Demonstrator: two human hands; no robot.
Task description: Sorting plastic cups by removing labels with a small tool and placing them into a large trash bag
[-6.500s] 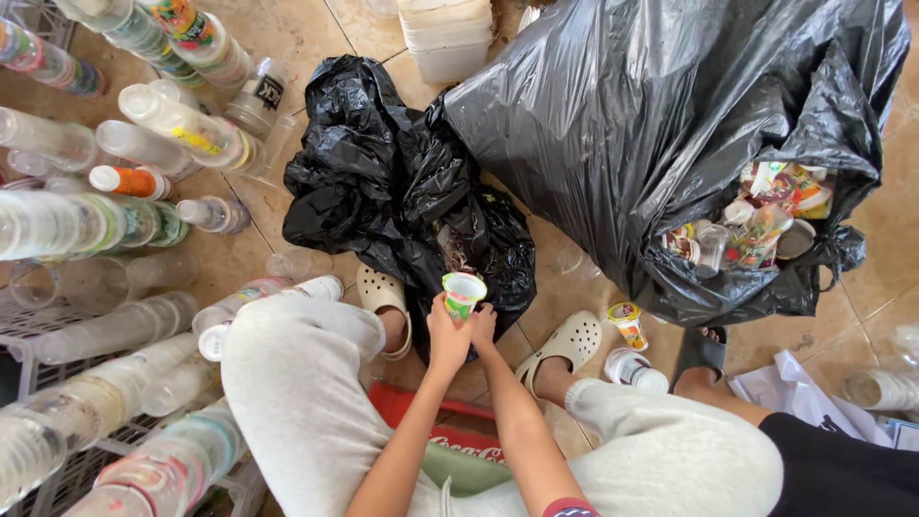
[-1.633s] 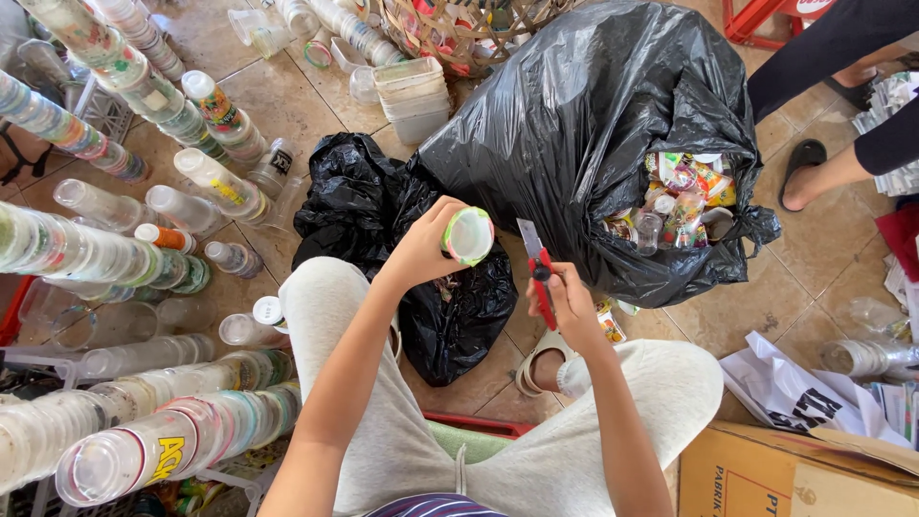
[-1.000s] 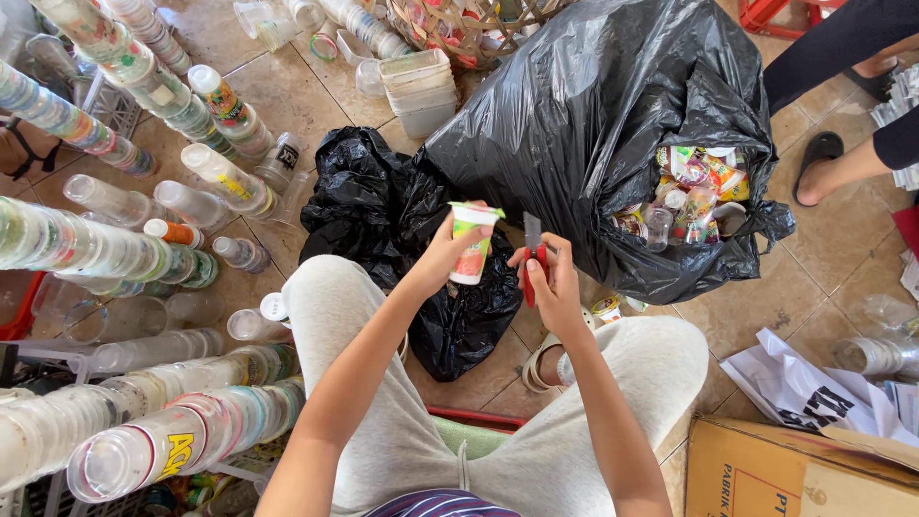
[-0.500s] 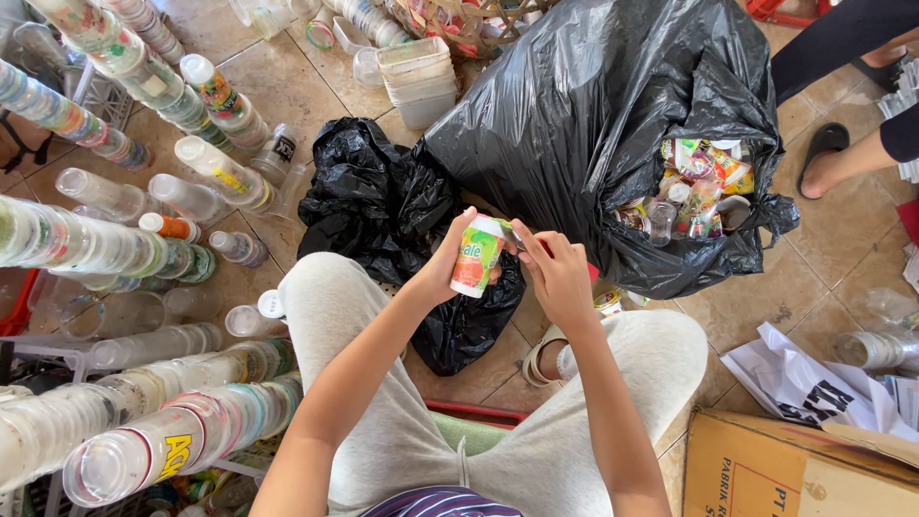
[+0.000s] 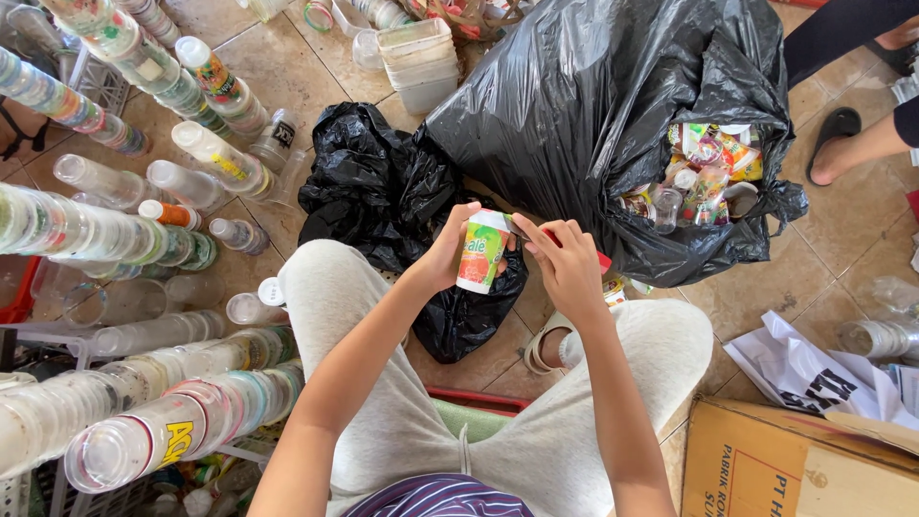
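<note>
The left hand (image 5: 448, 257) is closing its grip around a small plastic cup (image 5: 482, 251) with a green, orange and white label, fingers wrapped about the cup's side and holding it tilted above the person's lap, between the knees. The right hand (image 5: 567, 263) is pinching a red-handled cutter (image 5: 574, 247) in a closed grip, its tip lying against the cup's upper rim; how far the blade is reaching cannot be told.

Just behind the cup, a small black plastic bag (image 5: 392, 206) is lying crumpled on the tiled floor (image 5: 287, 72), touching the person's light grey trousers (image 5: 383, 421). To its right, a large black bag (image 5: 593, 124) is standing open at the side, showing a heap of coloured used cups (image 5: 704, 177).

On the left, long stacks of clear nested cups (image 5: 144, 421) are lying on their sides, near the left knee. A stack of white square tubs (image 5: 419, 62) is sitting beyond the small bag.

At lower right, a brown cardboard box (image 5: 795, 460) is resting beside a white printed bag (image 5: 814, 369). At upper right, another person's foot in a black sandal (image 5: 842, 134) is standing well apart from the hands.
</note>
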